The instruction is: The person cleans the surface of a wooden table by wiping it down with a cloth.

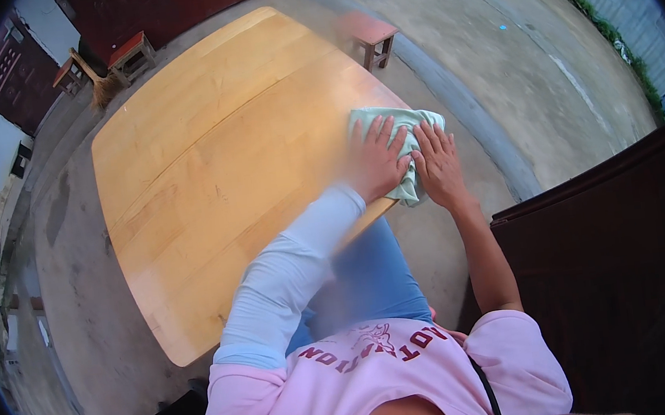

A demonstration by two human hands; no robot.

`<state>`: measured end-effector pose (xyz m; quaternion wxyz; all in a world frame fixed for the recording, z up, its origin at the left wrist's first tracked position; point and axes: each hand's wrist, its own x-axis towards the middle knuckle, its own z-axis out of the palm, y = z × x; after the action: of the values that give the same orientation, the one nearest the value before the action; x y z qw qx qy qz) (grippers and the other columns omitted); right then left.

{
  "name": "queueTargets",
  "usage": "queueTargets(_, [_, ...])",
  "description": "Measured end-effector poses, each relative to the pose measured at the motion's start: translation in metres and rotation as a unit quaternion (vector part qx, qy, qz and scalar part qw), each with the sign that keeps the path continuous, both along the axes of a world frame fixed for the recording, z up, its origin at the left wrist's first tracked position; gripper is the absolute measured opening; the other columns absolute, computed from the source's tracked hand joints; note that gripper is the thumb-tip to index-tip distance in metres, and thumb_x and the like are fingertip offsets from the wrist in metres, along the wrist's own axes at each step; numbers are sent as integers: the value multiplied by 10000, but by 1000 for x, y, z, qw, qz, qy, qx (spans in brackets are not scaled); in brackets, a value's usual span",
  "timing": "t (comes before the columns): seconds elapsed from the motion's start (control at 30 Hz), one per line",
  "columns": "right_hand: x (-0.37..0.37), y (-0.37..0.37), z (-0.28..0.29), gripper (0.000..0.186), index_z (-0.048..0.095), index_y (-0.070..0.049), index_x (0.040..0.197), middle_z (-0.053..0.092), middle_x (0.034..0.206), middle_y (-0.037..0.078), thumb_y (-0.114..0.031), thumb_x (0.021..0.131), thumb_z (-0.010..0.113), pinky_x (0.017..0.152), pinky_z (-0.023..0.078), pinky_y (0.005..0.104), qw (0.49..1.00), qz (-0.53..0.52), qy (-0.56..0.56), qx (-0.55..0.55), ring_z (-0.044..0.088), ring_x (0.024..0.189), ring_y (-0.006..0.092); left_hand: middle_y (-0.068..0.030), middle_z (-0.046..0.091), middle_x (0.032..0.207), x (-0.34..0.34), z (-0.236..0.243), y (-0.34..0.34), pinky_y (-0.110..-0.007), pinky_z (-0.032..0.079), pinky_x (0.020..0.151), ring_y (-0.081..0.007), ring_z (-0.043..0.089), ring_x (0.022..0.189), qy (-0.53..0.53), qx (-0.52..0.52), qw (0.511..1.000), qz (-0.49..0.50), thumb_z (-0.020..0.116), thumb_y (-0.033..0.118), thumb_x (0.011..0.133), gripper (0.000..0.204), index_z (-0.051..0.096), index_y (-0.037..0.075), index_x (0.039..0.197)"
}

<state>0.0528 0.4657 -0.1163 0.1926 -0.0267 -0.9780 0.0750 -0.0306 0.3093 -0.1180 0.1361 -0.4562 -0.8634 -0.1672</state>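
Pale green cloth (404, 114) lay at right-hand corner of wooden counter (222, 171), part hanging past edge. Left hand (381, 159) open, fingers spread, palm down on cloth, nothing gripped. Right hand (437, 164) also open, fingers extended, resting against cloth's right side; no grip seen. Step looked like wiping. Good practice, as judged: flat palms, even pressure, cloth kept smooth under fingers, loose fold tucked in at edge, strokes following wood grain, overlapping, corner included.
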Motion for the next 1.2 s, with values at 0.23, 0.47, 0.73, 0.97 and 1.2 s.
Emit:
queueTargets(0.23, [50, -76, 2, 538, 332, 0, 1411, 319, 1462, 208, -252, 946, 431, 1133, 128, 519, 998, 63, 2, -28, 243, 1388, 374, -199, 370, 1440, 51, 6, -80, -556, 171, 1115, -356, 288, 1367, -32, 13, 999, -25, 493, 398, 910, 591, 423, 37, 1373])
queueTargets(0.47, [54, -156, 17, 647, 298, -16, 1435, 271, 1493, 196, -336, 910, 497, 1131, 84, 555, 953, 290, -83, -23, 215, 1403, 357, -144, 344, 1468, 131, 37, -201, -497, 202, 1118, -305, 313, 1358, -67, -42, 987, 141, 544, 440, 873, 637, 414, 88, 1389])
queueTargets(0.73, [41, -277, 23, 660, 395, -73, 1395, 338, 1455, 187, -442, 866, 535, 1066, 239, 565, 839, 542, -12, 53, 293, 1366, 340, -94, 376, 1459, 217, 28, -304, -494, 213, 1118, -280, 329, 1354, -65, -34, 921, 382, 500, 554, 870, 659, 469, 114, 1359])
queueTargets(0.97, [7, -344, 15, 585, 426, -11, 1357, 395, 1419, 192, -348, 888, 520, 1092, 225, 528, 769, 639, -3, -7, 327, 1353, 317, -105, 391, 1440, 220, 23, -343, -504, 244, 1093, -289, 345, 1339, -30, -20, 870, 491, 465, 401, 943, 510, 457, 115, 1365])
queueTargets(1.2, [-50, -384, -2, 571, 410, -42, 1382, 379, 1447, 139, -404, 941, 407, 1125, 161, 523, 797, 603, 10, -1, 294, 1372, 296, -188, 374, 1426, 151, 11, -383, -458, 274, 1093, -360, 322, 1336, -8, 10, 887, 461, 438, 256, 952, 464, 429, 43, 1364])
